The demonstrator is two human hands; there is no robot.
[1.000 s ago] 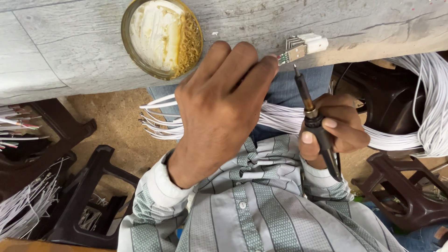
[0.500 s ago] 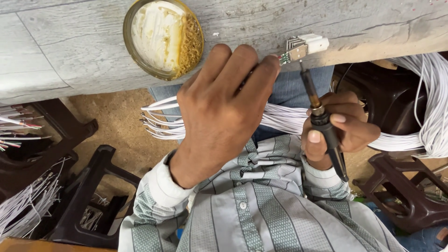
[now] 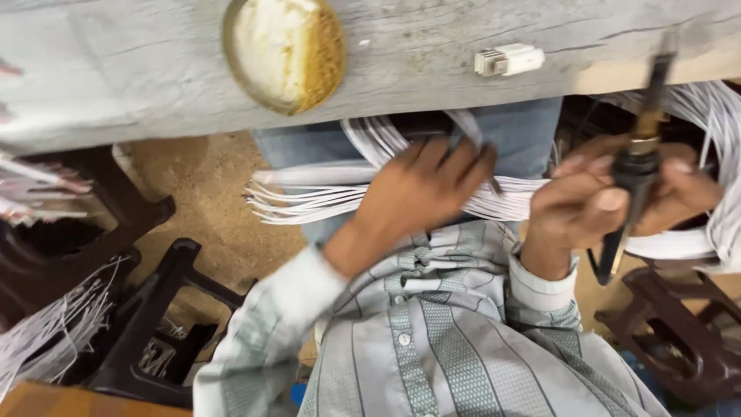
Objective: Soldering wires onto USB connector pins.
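White wires (image 3: 332,193) are lying in a loose bundle across the person's lap, below the edge of the grey tabletop (image 3: 139,85), with the free ends fanning out to the left. The left hand (image 3: 417,193) is resting palm-down on the bundle, fingers spread and curling over the strands near its middle; whether it is actually pinching a single strand cannot be told, as the frame is blurred there. The right hand (image 3: 617,201) is closing around the dark handle of a soldering iron (image 3: 637,166), holding it pencil-fashion with the tip pointing up toward the tabletop edge.

A small white connector (image 3: 509,60) is sitting on the tabletop, well apart from both hands. A round tin (image 3: 283,50) with pale paste and amber residue is standing to its left. Dark plastic stools (image 3: 131,309) are standing on the floor at both sides, and further wire bundles are hanging at the frame's edges.

Judging by appearance, the wires are light, thin and limp, sagging wherever unsupported, and smooth-jacketed, so likely to slip. A strand is best taken between fingertip and thumb close behind its bare end, where it is staying straight enough to direct.
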